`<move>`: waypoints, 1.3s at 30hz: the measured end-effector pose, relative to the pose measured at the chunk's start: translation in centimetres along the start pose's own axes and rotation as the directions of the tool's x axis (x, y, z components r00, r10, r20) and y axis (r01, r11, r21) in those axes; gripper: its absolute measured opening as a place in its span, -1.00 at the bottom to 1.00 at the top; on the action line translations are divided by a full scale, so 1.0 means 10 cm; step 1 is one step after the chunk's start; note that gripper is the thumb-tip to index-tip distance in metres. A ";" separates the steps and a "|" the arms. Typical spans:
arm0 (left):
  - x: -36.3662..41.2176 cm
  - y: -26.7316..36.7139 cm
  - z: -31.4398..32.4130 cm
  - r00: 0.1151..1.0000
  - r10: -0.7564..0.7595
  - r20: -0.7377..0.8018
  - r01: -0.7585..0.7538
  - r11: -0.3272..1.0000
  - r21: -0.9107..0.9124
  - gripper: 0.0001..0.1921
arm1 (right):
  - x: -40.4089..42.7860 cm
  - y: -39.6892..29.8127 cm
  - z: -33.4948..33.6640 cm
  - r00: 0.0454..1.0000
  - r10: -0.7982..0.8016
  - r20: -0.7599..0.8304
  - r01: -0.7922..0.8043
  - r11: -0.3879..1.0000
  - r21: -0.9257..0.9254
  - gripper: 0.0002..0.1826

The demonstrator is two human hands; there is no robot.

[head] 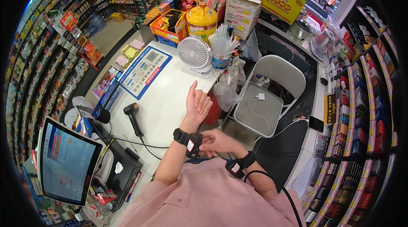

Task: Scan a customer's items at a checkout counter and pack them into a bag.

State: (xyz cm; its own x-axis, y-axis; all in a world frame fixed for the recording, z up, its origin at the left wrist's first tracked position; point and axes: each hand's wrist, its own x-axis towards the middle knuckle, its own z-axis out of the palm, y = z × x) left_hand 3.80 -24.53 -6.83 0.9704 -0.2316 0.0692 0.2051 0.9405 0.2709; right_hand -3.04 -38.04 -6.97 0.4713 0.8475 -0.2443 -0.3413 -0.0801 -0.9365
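My left hand [199, 101] is raised over the counter's near right edge. Its fingers curl loosely together, the thumb points away, and nothing is in it. A black boxy device [193, 145] with a white label sits on my left wrist, held by a black strap [180, 136]. My right hand [220, 142] reaches across my front, thumb and fingers at the right side of that device; the fingertips are partly hidden. A similar black device [235, 168] is strapped to my right wrist. A black handheld barcode scanner [134, 120] lies on the white counter [165, 90], left of my left forearm.
A touchscreen monitor [68, 163] stands at the left. On the counter's far end are a white fan [194, 53], a tub of straws [221, 61] and a yellow lollipop stand [202, 21]. A grey folding chair [259, 106] is ahead right; stocked shelves [347, 115] line the right.
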 end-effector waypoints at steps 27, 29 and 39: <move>-1.14 0.57 -1.55 0.876 0.408 -0.258 0.344 -0.151 0.927 -0.77 | -1.40 3.18 -1.46 0.292 0.600 -0.745 0.565 0.520 0.641 -0.86; -1.00 0.57 -1.54 0.904 0.356 -0.237 0.307 -0.155 0.939 -0.80 | -1.39 3.04 -1.48 0.287 0.530 -0.798 0.604 0.546 0.580 -0.83; -0.41 0.57 -1.39 0.969 0.247 0.001 0.067 -0.265 0.962 -0.91 | -2.13 1.98 -1.44 -0.336 0.183 -0.924 0.623 0.779 -0.072 -0.75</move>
State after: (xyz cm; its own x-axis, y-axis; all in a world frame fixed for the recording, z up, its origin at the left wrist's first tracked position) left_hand 2.78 -14.80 -18.93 0.9908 0.0080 0.1350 -0.1126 -0.5038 0.8565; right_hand -8.11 -65.26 -23.96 0.5311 -0.7840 -0.3215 0.0868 0.4277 -0.8997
